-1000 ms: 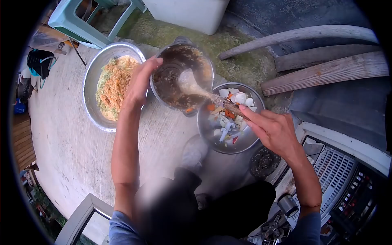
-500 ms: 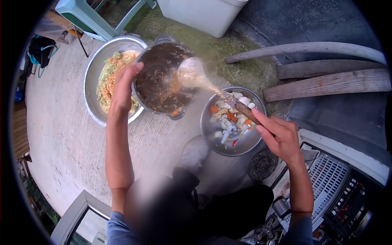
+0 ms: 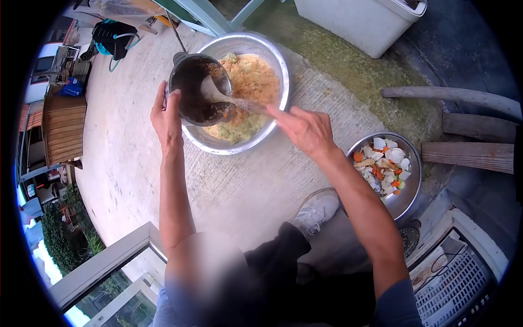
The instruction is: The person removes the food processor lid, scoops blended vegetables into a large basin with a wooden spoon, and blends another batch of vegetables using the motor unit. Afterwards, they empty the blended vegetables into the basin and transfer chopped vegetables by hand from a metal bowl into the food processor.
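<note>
My left hand (image 3: 167, 114) grips the left rim of a dark metal pot (image 3: 188, 90), which is tilted over the large metal basin (image 3: 282, 71). Bits of food cling to the pot's inside. In my right hand (image 3: 306, 129) is the handle of a wooden ladle (image 3: 218, 95); its pale head lies inside the pot. The basin holds a crumbly orange, yellow and greenish food mixture (image 3: 253, 82), partly hidden behind the pot. Right of my right forearm, a smaller metal bowl (image 3: 406, 204) contains chopped white and orange vegetable pieces (image 3: 384, 163).
A pale green stool (image 3: 218, 19) stands behind the basin, with a white bin (image 3: 354, 24) to its right. Curved wooden beams (image 3: 471, 158) jut in from the right. A grey plastic crate (image 3: 457, 278) sits at lower right. My shoe (image 3: 318, 212) rests on the concrete near the bowl.
The pot has moved over the large basin and tilted. My right hand has brought the ladle left, away from above the vegetable bowl. The view has turned toward the left.
</note>
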{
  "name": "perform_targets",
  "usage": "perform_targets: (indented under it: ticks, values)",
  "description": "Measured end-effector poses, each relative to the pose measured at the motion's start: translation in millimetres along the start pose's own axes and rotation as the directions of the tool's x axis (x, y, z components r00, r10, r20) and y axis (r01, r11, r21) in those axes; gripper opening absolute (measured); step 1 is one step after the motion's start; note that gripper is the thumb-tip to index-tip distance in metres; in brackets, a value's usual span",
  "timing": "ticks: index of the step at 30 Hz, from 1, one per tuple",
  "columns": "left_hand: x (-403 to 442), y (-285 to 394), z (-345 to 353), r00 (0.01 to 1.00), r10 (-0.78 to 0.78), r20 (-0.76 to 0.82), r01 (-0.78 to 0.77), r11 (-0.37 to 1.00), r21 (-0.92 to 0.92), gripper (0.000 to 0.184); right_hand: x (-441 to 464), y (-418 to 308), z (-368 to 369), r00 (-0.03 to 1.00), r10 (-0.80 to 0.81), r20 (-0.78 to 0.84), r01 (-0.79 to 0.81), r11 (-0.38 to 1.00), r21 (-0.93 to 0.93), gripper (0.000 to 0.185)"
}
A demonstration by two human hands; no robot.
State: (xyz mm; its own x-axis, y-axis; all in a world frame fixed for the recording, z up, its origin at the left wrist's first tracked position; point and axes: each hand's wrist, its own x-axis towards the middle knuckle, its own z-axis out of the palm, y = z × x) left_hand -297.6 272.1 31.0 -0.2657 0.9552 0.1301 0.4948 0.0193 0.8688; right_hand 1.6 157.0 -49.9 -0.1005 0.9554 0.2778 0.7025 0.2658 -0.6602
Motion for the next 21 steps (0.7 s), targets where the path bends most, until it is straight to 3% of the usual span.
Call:
perform_targets:
  ticks: [2, 5, 6, 12, 16, 21]
  values:
    - [-10.8, -1.7, 5.7, 0.999, 0.018, -0.051, -0.012, 0.995, 0.104, 0.073, -6.9, -4.7, -7.6, 0.998, -0.047, -0.048, 0.046, 0.998, -0.035, 0.049]
    - [-21.1, 9.7, 11.3, 1.0, 0.029, -0.002, -0.027, 0.944, 0.327, 0.066, -2.0, -2.6, -14.1, 0.979, -0.145, -0.146, 0.138, 0.989, -0.056, 0.051]
    - [-20.9, 8.7, 13.2, 0.997, 0.079, -0.007, -0.074, 0.953, 0.293, 0.066, 2.5, -1.1, -15.3, 0.964, -0.187, -0.187, 0.18, 0.982, -0.055, 0.051]
    - [-25.1, 33.6, 10.0, 0.985, 0.162, -0.058, -0.122, 0.895, 0.429, 0.07, -35.0, 14.3, -9.6, 0.987, -0.033, -0.16, 0.021, 0.997, -0.071, 0.045]
    - [-26.2, 31.1, 8.4, 0.986, 0.164, -0.002, -0.15, 0.906, 0.396, 0.07, -23.2, -2.4, 0.3, 0.97, -0.052, -0.237, 0.078, 0.992, 0.099, 0.049]
    - [-34.9, 41.9, 12.2, 0.979, 0.202, -0.04, -0.164, 0.881, 0.444, 0.069, -27.2, 10.3, 5.3, 0.984, -0.022, -0.175, 0.033, 0.998, 0.059, 0.049]
